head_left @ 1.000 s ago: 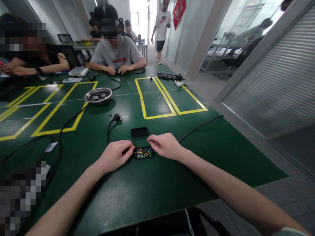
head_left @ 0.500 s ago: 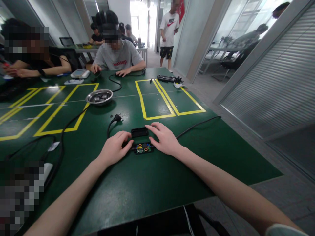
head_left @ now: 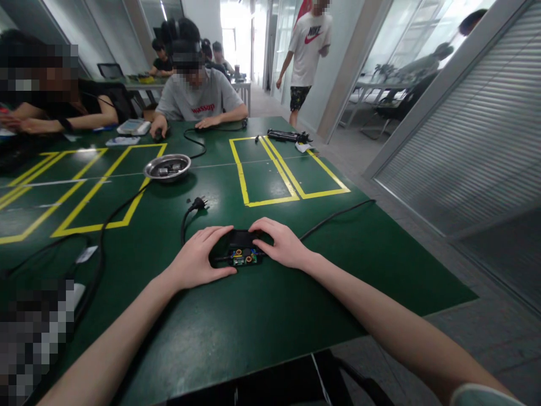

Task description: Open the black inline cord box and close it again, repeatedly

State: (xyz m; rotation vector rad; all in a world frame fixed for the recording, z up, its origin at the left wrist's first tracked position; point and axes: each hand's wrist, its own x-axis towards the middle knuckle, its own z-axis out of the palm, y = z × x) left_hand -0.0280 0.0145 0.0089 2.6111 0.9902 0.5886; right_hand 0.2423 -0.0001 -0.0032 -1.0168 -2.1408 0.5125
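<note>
A black plastic cover (head_left: 242, 238) is tilted up just behind the small circuit board (head_left: 244, 257), which sits in its black half-case. Two copper ring coils and several coloured wires show on the board. My right hand (head_left: 279, 243) pinches the cover's right end between thumb and fingers. My left hand (head_left: 198, 257) is spread wide around the left side, its fingertips at the cover's left corner and its thumb near the half-case's front left. A black cord runs into the board on each side, partly hidden by my hands.
A black power plug (head_left: 198, 204) lies beyond my left hand. Farther off stands a steel bowl (head_left: 168, 168) with metal parts. A black cable (head_left: 338, 217) stretches to the right, and a folded tripod (head_left: 289, 136) lies at the back. People sit across the table.
My right hand has opened, reached the cover and brought it closer to the board, turned over. My left hand has spread from a pinch. The walking person has come nearer.
</note>
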